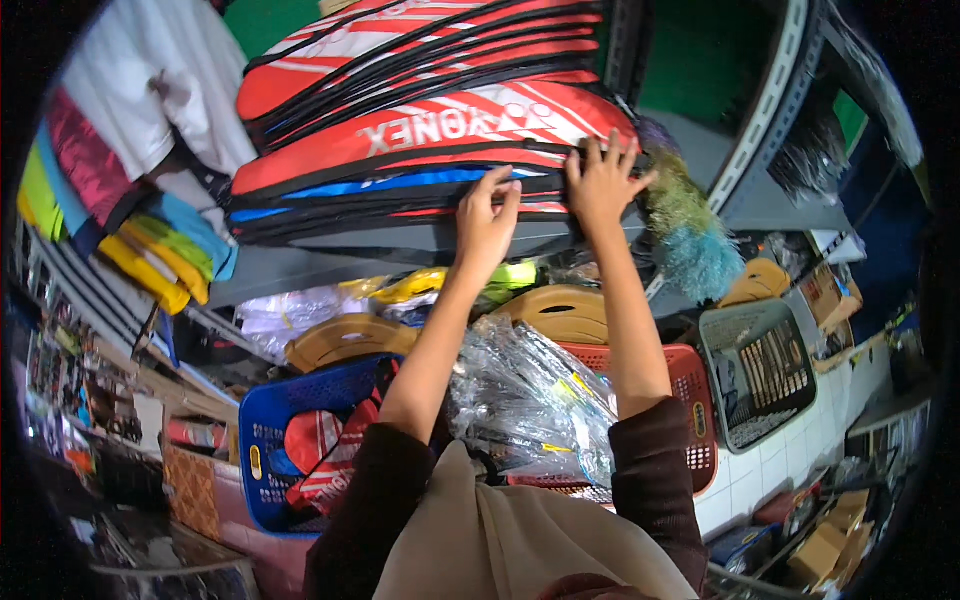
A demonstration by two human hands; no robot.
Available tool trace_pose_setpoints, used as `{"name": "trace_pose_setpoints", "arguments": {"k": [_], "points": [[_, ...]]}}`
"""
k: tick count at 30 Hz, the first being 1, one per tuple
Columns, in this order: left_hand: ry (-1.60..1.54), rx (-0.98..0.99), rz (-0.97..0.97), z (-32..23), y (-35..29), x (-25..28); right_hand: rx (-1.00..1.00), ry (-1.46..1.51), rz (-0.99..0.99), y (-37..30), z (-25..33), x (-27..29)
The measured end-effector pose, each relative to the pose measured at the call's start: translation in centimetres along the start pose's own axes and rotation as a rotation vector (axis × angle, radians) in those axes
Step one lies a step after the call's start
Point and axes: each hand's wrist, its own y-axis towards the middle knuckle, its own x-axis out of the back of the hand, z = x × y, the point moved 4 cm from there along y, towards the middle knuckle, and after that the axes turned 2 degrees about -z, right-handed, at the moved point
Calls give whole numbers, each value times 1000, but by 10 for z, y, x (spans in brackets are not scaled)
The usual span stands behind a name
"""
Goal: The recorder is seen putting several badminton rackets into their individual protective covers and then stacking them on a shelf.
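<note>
A blue basket (262,440) sat near left. Above it, the left hand (486,222) pinched the edge of a red racket bag (420,130) on the far shelf. The right hand (600,185) pressed flat, fingers spread, against that bag. A feather duster (690,235) hung just right.

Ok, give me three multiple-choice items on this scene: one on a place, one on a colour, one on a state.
1. Where are the red bags?
A. on the shelf
B. in the blue basket
C. on the floor

2. What colour is the basket under the right forearm?
A. green
B. red
C. white

3. How is the right hand?
A. closed in a fist
B. holding the duster
C. fingers spread on the bags' edge

Answers:
1 A, the bags lie stacked on the grey shelf.
2 B, its mesh wall is red.
3 C, the hand lies flat, while the left hand pinches a bag's edge.
</note>
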Motion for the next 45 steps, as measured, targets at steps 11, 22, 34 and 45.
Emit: {"name": "trace_pose_setpoints", "arguments": {"k": [11,22,34,45], "points": [[1207,-210,-94,12,18,226,491,681,86,-31,229,53],[1461,-68,-252,73,51,277,468,535,200,-42,334,-8],[1506,-30,-221,67,37,271,477,349,250,-55,341,-10],[1064,86,-213,68,-215,275,494,1183,353,-215,310,131]]}}
